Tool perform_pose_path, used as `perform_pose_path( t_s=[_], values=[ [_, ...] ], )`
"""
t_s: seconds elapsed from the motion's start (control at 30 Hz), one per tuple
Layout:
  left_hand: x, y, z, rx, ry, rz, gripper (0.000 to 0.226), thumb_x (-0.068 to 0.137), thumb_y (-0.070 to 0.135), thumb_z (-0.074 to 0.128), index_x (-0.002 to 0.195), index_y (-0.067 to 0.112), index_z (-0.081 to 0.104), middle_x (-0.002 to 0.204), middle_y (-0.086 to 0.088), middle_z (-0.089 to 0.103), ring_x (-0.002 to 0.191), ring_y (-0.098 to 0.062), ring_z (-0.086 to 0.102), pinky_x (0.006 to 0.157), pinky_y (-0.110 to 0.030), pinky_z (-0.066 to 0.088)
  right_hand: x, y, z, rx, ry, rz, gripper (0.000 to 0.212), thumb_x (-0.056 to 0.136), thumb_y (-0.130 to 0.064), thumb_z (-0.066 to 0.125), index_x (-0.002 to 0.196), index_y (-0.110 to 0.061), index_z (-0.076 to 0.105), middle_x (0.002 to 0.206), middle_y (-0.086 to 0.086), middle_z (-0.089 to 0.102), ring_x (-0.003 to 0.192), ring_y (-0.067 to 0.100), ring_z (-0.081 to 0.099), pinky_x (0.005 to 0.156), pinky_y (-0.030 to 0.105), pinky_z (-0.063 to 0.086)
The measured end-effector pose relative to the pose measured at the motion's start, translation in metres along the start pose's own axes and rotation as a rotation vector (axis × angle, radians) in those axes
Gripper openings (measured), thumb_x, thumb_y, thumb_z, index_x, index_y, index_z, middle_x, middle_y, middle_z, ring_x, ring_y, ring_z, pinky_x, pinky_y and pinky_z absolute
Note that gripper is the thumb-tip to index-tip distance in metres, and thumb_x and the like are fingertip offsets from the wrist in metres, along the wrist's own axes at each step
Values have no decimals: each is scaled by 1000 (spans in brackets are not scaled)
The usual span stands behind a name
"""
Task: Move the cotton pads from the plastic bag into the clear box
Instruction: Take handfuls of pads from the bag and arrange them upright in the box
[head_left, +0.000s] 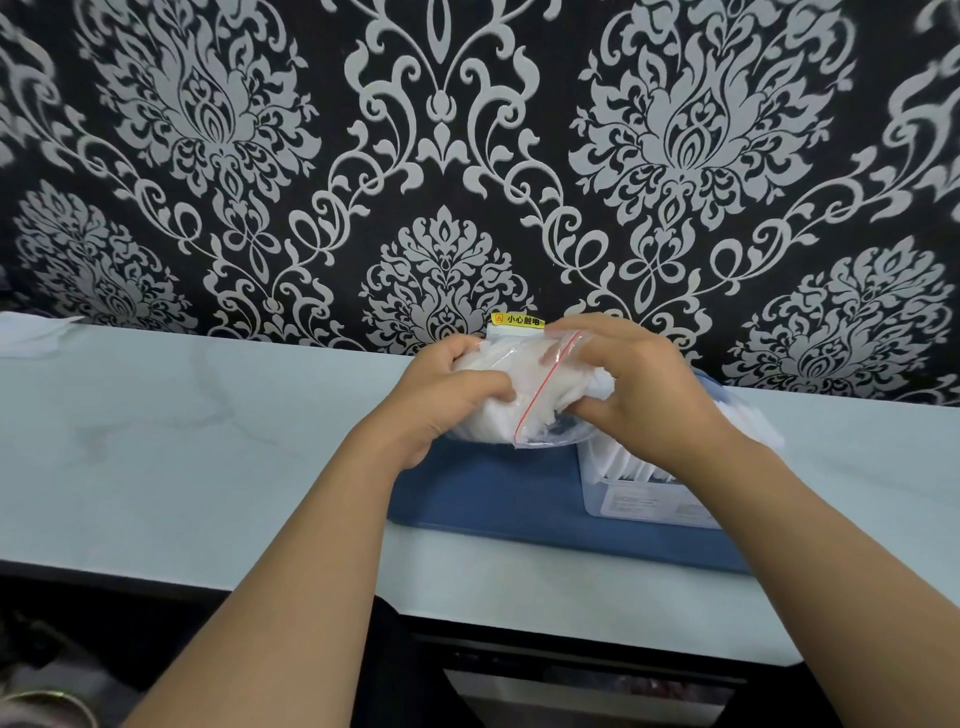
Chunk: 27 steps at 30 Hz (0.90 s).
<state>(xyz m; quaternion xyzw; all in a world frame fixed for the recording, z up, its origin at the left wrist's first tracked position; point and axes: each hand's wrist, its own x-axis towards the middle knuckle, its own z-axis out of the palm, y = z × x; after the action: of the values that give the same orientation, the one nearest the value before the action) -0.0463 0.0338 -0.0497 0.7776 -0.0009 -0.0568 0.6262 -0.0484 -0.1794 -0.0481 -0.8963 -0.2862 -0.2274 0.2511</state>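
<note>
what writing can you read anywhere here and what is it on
"小心触电", beside a warning triangle: yellow sticker on the white fitting at the patterned wall, just behind the hands.
Printed white label on the front of the clear plastic box: too small and blurred to read.
Nothing else legible.

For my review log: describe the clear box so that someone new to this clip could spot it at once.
Start at the pale countertop below the patterned wall, then find the blue mat on it. The clear box sits on the mat's right part, under the right hand; unlike the soft plastic bag, it is rigid, with white pads standing inside.
</note>
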Motion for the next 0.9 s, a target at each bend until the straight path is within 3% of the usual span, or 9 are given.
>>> perform_pose_path(
  t_s=[0.13, 0.37, 0.47, 0.53, 0.6, 0.7, 0.8, 0.87, 0.9],
  values=[
    [-3, -3, 1, 93, -40, 17, 40, 66, 19, 80, 104, 22, 66, 103, -1, 70, 85, -15, 63, 66, -25, 48, 0, 0, 1, -36, -241, 85, 54, 66, -22, 87, 117, -24, 69, 128, -10, 62, 118, 16, 57, 99, 42, 49],
    [-1, -7, 2, 223, -77, 20, 49, 55, 28, 78, 102, 28, 65, 110, -5, 69, 99, -24, 67, 78, -34, 54, -2, 1, 0, -87, -487, 34, 20, 83, -29, 70, 103, -25, 72, 115, -5, 63, 106, 16, 56, 96, 38, 47],
    [2, -7, 3, 255, 12, 71, 43, 66, 18, 81, 105, 25, 64, 103, 1, 68, 90, -16, 65, 70, -28, 52, -1, 4, 3, -56, -396, -14, 18, 80, -12, 67, 94, -21, 75, 109, -2, 65, 99, 21, 60, 85, 42, 53],
    [7, -7, -1, 285, 191, 123, 43, 71, 11, 81, 108, 22, 61, 99, 6, 62, 83, -10, 59, 63, -22, 45, -2, 5, -4, -55, -229, -26, 27, 81, -2, 70, 101, -20, 78, 124, 1, 63, 112, 25, 57, 91, 40, 50],
    [13, -12, -11, 323, 328, 143, 48, 70, 10, 83, 110, 20, 60, 103, 3, 58, 87, -15, 58, 64, -21, 41, -7, -1, -18, -23, -98, 16, 31, 85, -4, 72, 110, -21, 78, 138, 1, 59, 126, 23, 50, 98, 34, 42],
    [22, -24, -24, 456, 284, 57, 60, 64, 16, 86, 117, 19, 59, 119, -4, 56, 106, -25, 58, 76, -29, 43, -18, -12, -29, 228, -42, 109, 23, 86, -10, 77, 107, -19, 78, 117, 2, 70, 107, 15, 63, 89, 26, 49],
    [18, -23, -21, 652, 181, -25, 89, 61, 31, 87, 140, 22, 47, 145, -8, 41, 134, -31, 41, 102, -36, 40, -29, -20, -38, 653, -124, 396, 20, 90, -8, 72, 107, -18, 76, 96, 1, 77, 86, 8, 68, 80, 27, 56],
    [7, -7, -14, 697, 255, 79, 104, 64, 43, 80, 154, 21, 33, 159, -5, 26, 149, -28, 21, 120, -45, 25, -35, -18, -42, 816, -129, 539, 22, 92, -9, 71, 113, -14, 72, 97, 3, 77, 85, 12, 70, 78, 31, 60],
    [0, 4, -8, 594, 317, 209, 99, 65, 46, 72, 154, 20, 35, 159, -3, 26, 149, -24, 21, 122, -44, 23, -37, -17, -43, 868, -113, 587, 26, 91, -11, 72, 117, -13, 69, 99, 4, 77, 85, 14, 71, 76, 30, 61]
  ],
)
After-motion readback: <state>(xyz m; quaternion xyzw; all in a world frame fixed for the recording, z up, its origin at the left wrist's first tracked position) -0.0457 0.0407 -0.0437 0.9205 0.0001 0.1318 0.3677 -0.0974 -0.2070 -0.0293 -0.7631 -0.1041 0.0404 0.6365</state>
